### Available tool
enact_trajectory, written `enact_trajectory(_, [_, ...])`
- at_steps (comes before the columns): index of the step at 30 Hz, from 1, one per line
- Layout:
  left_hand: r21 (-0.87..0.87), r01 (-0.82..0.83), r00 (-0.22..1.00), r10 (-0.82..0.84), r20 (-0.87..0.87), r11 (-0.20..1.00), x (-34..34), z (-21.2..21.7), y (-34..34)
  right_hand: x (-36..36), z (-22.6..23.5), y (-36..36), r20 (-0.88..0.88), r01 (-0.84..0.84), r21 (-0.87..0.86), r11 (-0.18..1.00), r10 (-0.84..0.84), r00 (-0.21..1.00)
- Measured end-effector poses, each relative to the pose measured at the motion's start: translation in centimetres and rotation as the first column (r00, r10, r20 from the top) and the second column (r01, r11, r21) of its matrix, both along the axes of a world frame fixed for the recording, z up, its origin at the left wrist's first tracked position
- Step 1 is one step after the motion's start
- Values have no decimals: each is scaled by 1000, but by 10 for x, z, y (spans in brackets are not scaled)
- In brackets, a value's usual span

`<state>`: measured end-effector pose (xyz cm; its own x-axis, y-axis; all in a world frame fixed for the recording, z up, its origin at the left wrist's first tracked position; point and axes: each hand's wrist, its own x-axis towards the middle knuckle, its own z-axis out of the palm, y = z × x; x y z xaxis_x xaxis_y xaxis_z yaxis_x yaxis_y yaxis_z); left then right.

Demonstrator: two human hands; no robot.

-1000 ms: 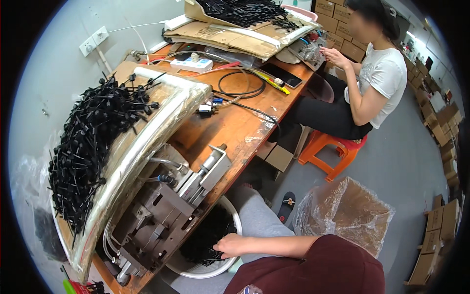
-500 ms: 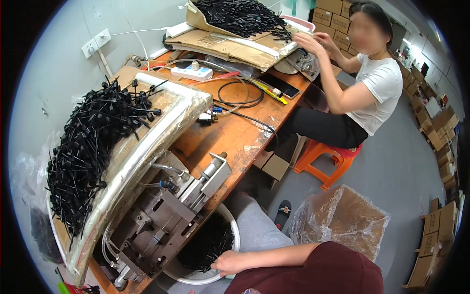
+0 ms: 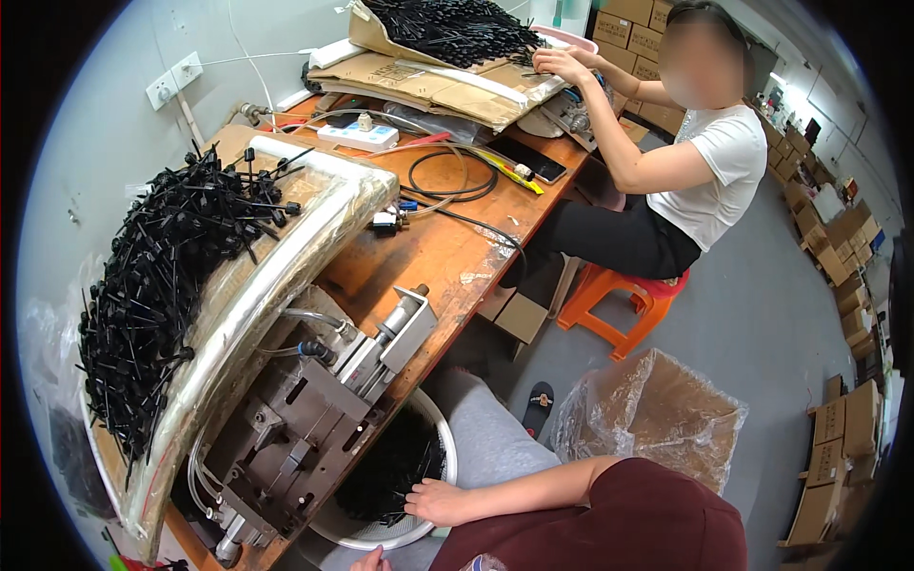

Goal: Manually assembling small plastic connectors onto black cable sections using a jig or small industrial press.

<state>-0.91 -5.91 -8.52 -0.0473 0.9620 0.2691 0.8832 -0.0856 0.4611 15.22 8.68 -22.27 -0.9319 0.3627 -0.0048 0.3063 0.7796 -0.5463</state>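
My right hand reaches from a dark red sleeve into a white round basin under the bench edge. The basin holds a heap of black plastic parts. My fingertips lie among those parts, and I cannot see whether they grip any. Only a sliver of my left hand shows at the bottom edge, just below the basin. A grey metal press fixture with a pneumatic cylinder stands on the bench just left of the basin.
A curved, plastic-wrapped tray piled with black stemmed parts fills the left. The orange wooden bench carries cables and a power strip. A co-worker sits on an orange stool. A plastic-lined carton stands on the floor.
My right hand stays in the basin, shifted slightly toward me. The co-worker's hands have moved from in front of them up to the cardboard tray of black parts at the bench's far end.
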Motion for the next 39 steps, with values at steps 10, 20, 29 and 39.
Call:
enact_trajectory(10, [-458,-7,998,-21,-56,889,4,-95,15,-16,-28,4,-347,-63,-277,959,-39,937])
enact_trajectory(20, [-436,91,994,-105,-9,895,21,-94,25,-1,-11,11,355,-24,-70,997,48,933])
enact_trajectory(29, [-415,167,981,-107,165,894,21,-65,33,12,57,29,120,-157,-217,963,186,975])
enact_trajectory(39, [-346,76,997,-65,42,935,20,-90,8,158,401,210,-925,560,-248,791,-364,105])
